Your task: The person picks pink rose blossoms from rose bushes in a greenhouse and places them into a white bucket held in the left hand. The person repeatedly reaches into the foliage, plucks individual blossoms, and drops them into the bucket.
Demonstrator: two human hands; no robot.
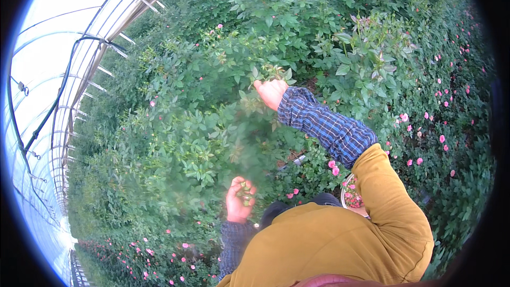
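Observation:
My right hand [271, 93] reaches forward into the rose bushes, its fingers closed at a leafy rose shoot [276, 73]. What exactly lies between thumb and fingers is hidden by the back of the hand. Nearer my body, my left hand [237, 202] is turned palm up with the fingers curled. Several small green rose buds [245, 193] rest in it. A round white-rimmed container [344, 194] stands by my right side, partly behind my sleeve, with pink and green picked buds or petals inside.
Dense rose foliage [196, 143] surrounds both hands. Pink blooms [333, 168] dot the bushes at the right and lower left. On the left curves a greenhouse wall [42, 53] with metal hoops. A pale object [299, 160] lies low among the stems.

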